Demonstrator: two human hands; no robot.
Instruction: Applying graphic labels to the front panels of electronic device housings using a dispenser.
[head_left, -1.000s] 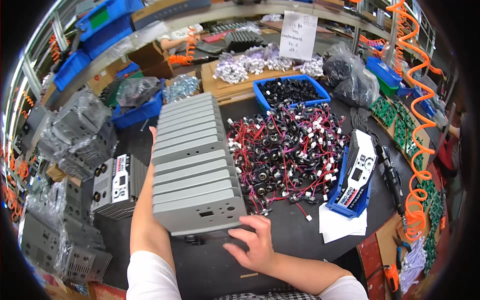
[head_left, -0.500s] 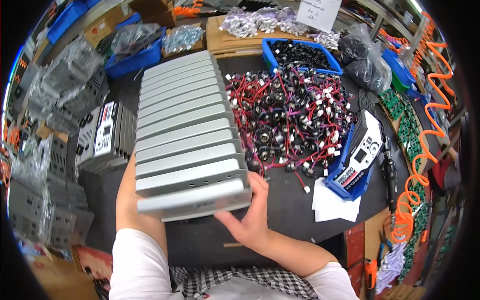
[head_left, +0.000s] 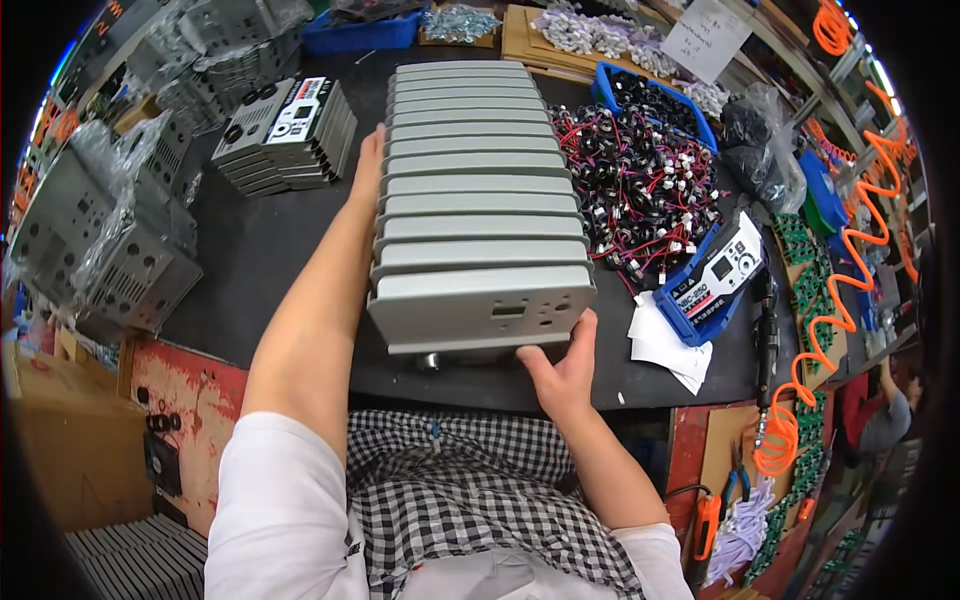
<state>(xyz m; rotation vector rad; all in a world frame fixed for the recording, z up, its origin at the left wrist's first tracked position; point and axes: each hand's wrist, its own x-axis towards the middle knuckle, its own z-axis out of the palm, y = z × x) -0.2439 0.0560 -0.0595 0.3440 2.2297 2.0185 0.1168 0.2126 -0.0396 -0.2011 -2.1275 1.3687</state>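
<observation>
grey panels [head_left: 480, 228] sit between both hands [head_left: 369, 168] [head_left: 565, 378], right spread against one corner, left's grip unclear.

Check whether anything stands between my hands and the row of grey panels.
Nothing visible does. The left hand lies along the left side of the row of grey panels, and the right hand is at its near right corner. The heap of wired connectors sits beside the row's right side, not in between.
</observation>
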